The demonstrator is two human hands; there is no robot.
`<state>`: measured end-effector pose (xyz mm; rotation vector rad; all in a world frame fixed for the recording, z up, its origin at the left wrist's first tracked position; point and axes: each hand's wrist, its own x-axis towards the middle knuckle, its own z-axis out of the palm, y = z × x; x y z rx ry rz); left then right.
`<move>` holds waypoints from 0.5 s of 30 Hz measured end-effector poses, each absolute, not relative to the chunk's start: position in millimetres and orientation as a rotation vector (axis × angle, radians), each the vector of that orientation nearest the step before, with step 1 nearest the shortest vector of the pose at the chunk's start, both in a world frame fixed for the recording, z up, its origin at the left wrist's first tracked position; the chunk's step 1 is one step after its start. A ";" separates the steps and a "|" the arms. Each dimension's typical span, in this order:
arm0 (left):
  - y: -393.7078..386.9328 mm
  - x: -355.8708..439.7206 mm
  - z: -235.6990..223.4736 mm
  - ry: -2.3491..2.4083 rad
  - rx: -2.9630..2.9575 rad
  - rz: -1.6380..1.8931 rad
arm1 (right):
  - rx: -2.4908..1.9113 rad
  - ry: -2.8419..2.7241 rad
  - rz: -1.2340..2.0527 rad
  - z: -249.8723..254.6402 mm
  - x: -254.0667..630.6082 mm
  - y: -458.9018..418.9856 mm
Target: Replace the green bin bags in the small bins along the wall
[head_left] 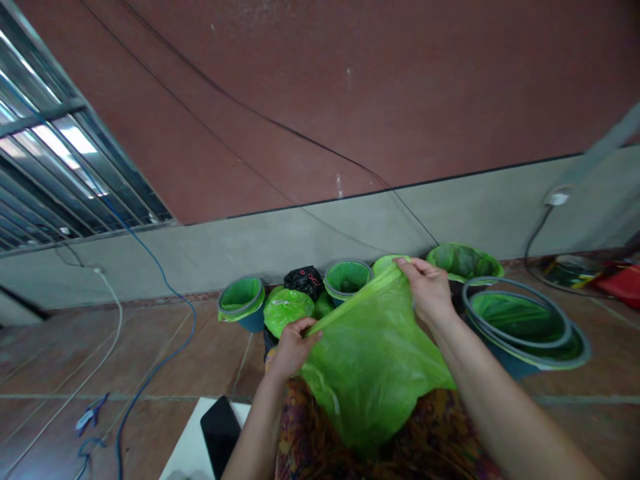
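Observation:
A thin green plastic bag [375, 360] hangs spread out in front of my lap. At its upper left edge, the fingers of my left hand [296, 343] pinch the rim. Higher up and to the right, my right hand [427, 283] grips the same rim, so the edge is pulled taut on a slant. Behind the bag stands a bin lined in green [347, 277], partly covered by it. To the right of my right arm is a larger bin [520, 320] with a green liner and a loose grey ring [567, 333] lying over its top.
Farther left are another lined bin [253, 317], a bunched green bag [287, 308] and a black bag [304, 280]. A black phone [220, 427] lies on a white surface [185, 453]. A blue cable [160, 367] and a clip [91, 415] lie on the tiled floor.

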<state>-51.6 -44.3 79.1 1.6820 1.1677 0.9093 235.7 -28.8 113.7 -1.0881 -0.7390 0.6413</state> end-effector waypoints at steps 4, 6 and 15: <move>-45.0 -70.8 81.8 1.199 1.636 0.904 | -1.091 -0.512 0.547 117.8 265.1 -31.2; -45.4 -80.7 83.6 1.208 1.610 0.940 | -1.121 -0.441 0.497 116.9 279.4 -34.7; -45.3 -79.0 83.0 1.155 1.599 0.971 | -1.221 -0.614 0.839 80.0 257.8 -45.7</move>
